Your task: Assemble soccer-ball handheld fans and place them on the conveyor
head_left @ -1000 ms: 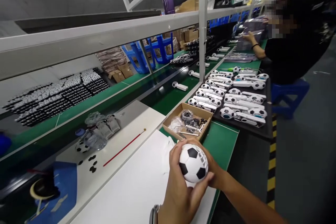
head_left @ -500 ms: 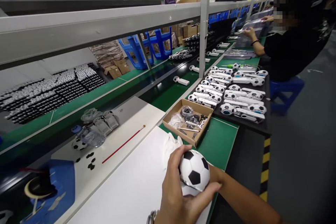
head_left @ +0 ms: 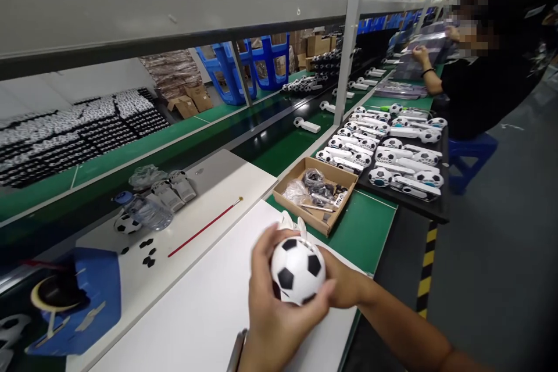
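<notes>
A black-and-white soccer-patterned ball [head_left: 299,271] is held above the white work surface [head_left: 192,308]. The fingers and thumb of my left hand [head_left: 274,314] wrap round its left and lower sides. Behind the ball, my right hand [head_left: 342,282] reaches in from the right; its fingers are hidden by the ball, so its grip cannot be made out. A white glove [head_left: 288,222] lies just beyond the ball, partly covered by my left hand.
A cardboard box [head_left: 322,228] of small parts stands ahead, beside a black tray [head_left: 442,209] of ball-ended white items. At left are a red brush [head_left: 204,228], a plastic bottle [head_left: 152,213] and a blue bin [head_left: 104,285]. A person [head_left: 488,87] sits at far right.
Both hands and the ball have shifted left in view, and the ball's black patches show at a different angle. More of my right hand shows behind the ball. The camera view has tilted down slightly.
</notes>
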### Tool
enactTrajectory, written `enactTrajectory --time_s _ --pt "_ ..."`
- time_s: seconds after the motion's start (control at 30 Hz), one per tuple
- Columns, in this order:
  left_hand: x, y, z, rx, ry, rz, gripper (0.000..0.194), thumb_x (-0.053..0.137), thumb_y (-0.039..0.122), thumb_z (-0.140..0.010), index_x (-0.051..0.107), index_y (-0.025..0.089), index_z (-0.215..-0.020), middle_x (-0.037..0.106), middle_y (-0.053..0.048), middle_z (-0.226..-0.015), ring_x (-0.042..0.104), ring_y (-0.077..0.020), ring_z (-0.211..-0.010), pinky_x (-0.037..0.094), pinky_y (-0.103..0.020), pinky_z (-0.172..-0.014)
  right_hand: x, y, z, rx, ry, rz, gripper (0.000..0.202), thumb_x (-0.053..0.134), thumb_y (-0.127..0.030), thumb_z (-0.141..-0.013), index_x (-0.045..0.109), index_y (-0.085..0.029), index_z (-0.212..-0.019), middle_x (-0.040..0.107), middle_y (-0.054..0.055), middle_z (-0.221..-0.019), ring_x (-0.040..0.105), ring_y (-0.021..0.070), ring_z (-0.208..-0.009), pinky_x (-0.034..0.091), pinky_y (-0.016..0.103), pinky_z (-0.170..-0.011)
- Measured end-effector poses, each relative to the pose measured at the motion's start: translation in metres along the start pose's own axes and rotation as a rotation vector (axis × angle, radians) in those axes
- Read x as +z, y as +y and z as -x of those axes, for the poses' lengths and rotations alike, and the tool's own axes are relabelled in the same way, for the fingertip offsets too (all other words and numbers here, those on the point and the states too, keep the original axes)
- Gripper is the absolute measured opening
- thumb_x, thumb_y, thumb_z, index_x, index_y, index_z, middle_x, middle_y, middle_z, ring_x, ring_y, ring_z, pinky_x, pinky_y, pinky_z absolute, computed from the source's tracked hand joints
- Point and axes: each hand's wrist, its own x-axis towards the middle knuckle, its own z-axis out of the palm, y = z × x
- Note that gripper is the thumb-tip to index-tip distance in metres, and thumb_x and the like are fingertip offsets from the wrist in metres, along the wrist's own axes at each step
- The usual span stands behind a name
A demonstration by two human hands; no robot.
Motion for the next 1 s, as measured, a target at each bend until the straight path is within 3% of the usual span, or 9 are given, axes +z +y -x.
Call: enactTrajectory --time_s 0.07,0.17,0.27,0.37,0.47,0.6,0.73,0.87,1.0 --pt "-0.008 -0.004 -0.014 -0.177 0.078 0.287 0.066 0.076 0.034 -0.059 0.048 0.021 -0.117 0.065 -0.007 -0.100 0.066 -0.0251 -0.089 0.055 -0.039 -0.079 0.001 -0.004 -0.001 0.022 -0.120 0.092 0.060 0.079 -0.028 -0.063 0.054 -0.016 -0.116 0.059 0.008 -0.107 0.057 0.0229 -0.099 0.048 0.031 -0.084" --pt "-0.022 -0.012 -0.033 -0.377 0.235 0.753 0.040 0.064 0.045 -0.065 0.060 0.017 -0.093 0.066 -0.005 -0.085 0.067 -0.0214 -0.074 0.056 -0.039 -0.075 0.001 -0.005 -0.001 0.152 -0.289 -0.072 0.071 0.083 -0.035 -0.059 0.050 -0.016 -0.120 0.059 0.008 -0.106 0.059 0.0210 -0.097 0.049 0.030 -0.082" --pt "-0.034 -0.019 -0.047 -0.415 0.390 1.015 0.038 0.057 0.047 -0.067 0.064 0.014 -0.083 0.067 -0.007 -0.086 0.064 -0.0188 -0.074 0.055 -0.036 -0.078 0.005 0.005 0.002 0.304 -0.470 -0.179 0.086 0.086 -0.033 -0.055 0.043 -0.017 -0.128 0.063 0.007 -0.095 0.065 0.0188 -0.083 0.052 0.027 -0.070" --pt "-0.040 -0.026 -0.053 -0.429 0.337 1.173 0.042 0.056 0.046 -0.066 0.064 0.011 -0.090 0.064 -0.011 -0.094 0.062 -0.0179 -0.078 0.054 -0.032 -0.075 0.013 0.022 0.006 0.351 -0.451 -0.142 0.091 0.085 -0.023 -0.058 0.035 -0.020 -0.134 0.064 0.008 -0.097 0.066 0.0157 -0.075 0.052 0.024 -0.065" --pt "-0.042 -0.034 -0.055 -0.420 0.293 1.243 0.039 0.055 0.045 -0.067 0.062 0.013 -0.089 0.063 -0.010 -0.093 0.061 -0.0175 -0.080 0.053 -0.031 -0.075 0.020 0.030 0.007 0.285 -0.338 -0.091 0.080 0.081 -0.019 -0.063 0.039 -0.021 -0.131 0.061 0.009 -0.107 0.064 0.0161 -0.089 0.050 0.024 -0.074" --pt "-0.036 -0.036 -0.055 -0.415 0.356 1.221 0.041 0.055 0.045 -0.066 0.064 0.011 -0.088 0.063 -0.009 -0.090 0.061 -0.0171 -0.078 0.053 -0.029 -0.075 0.026 0.027 0.003 0.265 -0.335 -0.100 0.071 0.077 -0.020 -0.067 0.042 -0.020 -0.128 0.060 0.011 -0.112 0.060 0.0221 -0.101 0.047 0.034 -0.085" --pt "-0.026 -0.029 -0.050 -0.452 0.441 0.960 0.040 0.055 0.047 -0.066 0.066 0.012 -0.083 0.067 -0.008 -0.083 0.064 -0.0206 -0.078 0.055 -0.031 -0.072 0.028 0.038 0.004 0.248 -0.289 -0.234 0.062 0.080 -0.021 -0.060 0.051 -0.029 -0.114 0.066 0.004 -0.095 0.066 0.0208 -0.084 0.051 0.034 -0.076" --pt "-0.018 -0.034 -0.045 -0.466 0.282 0.531 0.041 0.064 0.046 -0.068 0.062 0.019 -0.099 0.067 -0.006 -0.100 0.064 -0.0229 -0.089 0.054 -0.029 -0.070 -0.006 0.047 0.006 0.191 -0.103 -0.306 0.056 0.084 -0.030 -0.050 0.060 -0.031 -0.101 0.068 -0.001 -0.083 0.066 0.0173 -0.062 0.049 0.023 -0.047" --pt "-0.007 -0.045 -0.047 -0.404 0.115 0.222 0.046 0.067 0.052 -0.066 0.057 0.024 -0.102 0.060 -0.006 -0.119 0.061 -0.0235 -0.101 0.053 -0.027 -0.074 -0.084 0.011 0.012 -0.099 0.521 -0.081 0.047 0.074 -0.048 -0.063 0.062 -0.021 -0.098 0.067 0.007 -0.087 0.064 0.0180 -0.066 0.049 0.023 -0.047"
